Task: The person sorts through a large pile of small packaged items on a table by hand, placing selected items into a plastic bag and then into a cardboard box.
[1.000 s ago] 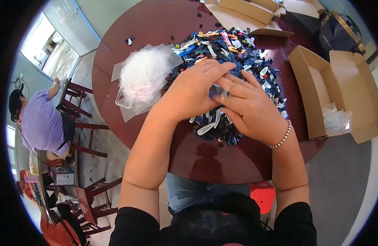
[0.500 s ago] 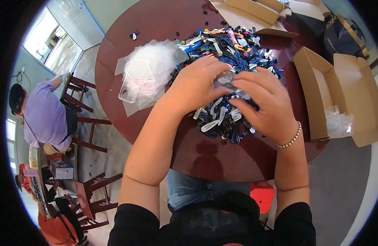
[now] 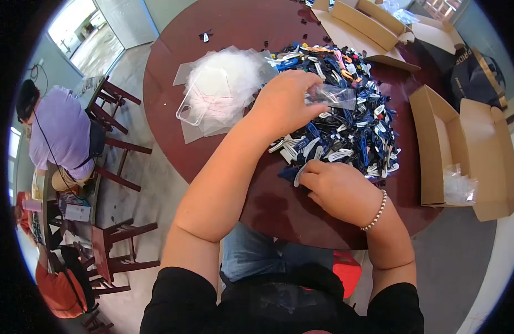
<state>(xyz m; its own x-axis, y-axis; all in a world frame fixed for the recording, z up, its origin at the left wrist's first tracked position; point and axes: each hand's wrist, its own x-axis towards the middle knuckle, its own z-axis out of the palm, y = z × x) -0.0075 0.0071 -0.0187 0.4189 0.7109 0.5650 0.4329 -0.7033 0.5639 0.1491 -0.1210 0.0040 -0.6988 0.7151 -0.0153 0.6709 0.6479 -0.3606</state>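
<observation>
hands: moved apart | right hand point(image 3: 346, 192): off the clear plastic bag point(image 3: 341, 97), now down at a silver snap clip point(image 3: 299, 176) on the hair-clip pile's point(image 3: 354, 131) near edge | left hand point(image 3: 286, 103): now holds bag alone | bag: more exposed

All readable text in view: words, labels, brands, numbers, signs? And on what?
"PRIDE": dark bag, upper right; letters small and skewed.
Smaller print lower on that bag: too small to read.
Red marks on the pile of clear plastic sleeves: too fine to read.
White box at far left: any print too small to read.
Faint marks on the black top: unreadable.
No numbers or signs legible.
</observation>
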